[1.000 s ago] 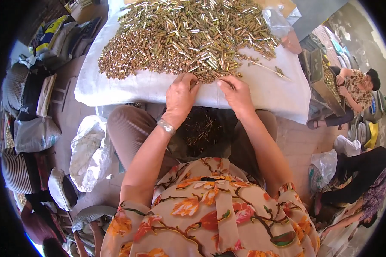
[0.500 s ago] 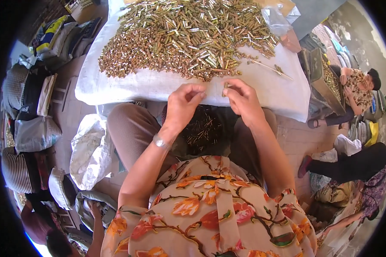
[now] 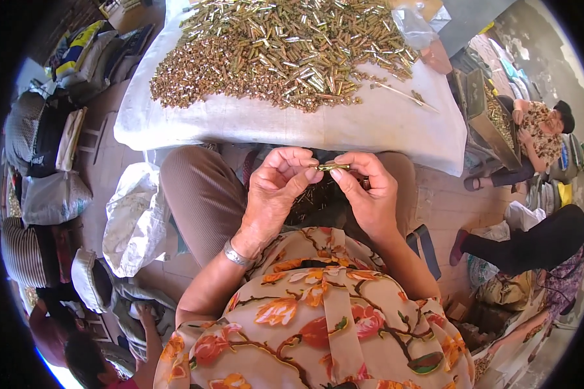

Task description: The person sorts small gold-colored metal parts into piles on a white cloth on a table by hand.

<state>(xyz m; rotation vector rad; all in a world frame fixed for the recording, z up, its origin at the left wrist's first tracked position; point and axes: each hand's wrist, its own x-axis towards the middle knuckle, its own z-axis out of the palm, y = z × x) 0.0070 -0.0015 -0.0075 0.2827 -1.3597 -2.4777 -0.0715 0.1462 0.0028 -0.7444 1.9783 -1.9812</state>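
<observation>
In front of my lap, my left hand [image 3: 272, 188] and my right hand [image 3: 372, 194] are brought together, fingertips pinched. Between them lies a slim brass-coloured metal sleeve [image 3: 334, 166], held roughly level. The right thumb and fingers grip it; the left fingertips close at its left end, where a small part may be hidden. Beyond, the white-covered table [image 3: 292, 133] bears a heap of similar metal sleeves [image 3: 324, 45] and, at its left, small shiny nut-like pieces [image 3: 194, 74]. Below my hands, a dark container [image 3: 305, 204] with metal pieces shows partly.
A thin pale stick [image 3: 405, 96] lies right of the heap, near a clear plastic bag [image 3: 414, 29]. White sacking [image 3: 133, 220] lies on the floor at left. Other people [image 3: 542, 133] sit around; the one at right is beside a wooden box [image 3: 490, 126] of metal parts.
Both hands have drawn back from the table edge toward my body and come together. The metal sleeve, before in the right hand alone, now bridges the fingertips of both.
</observation>
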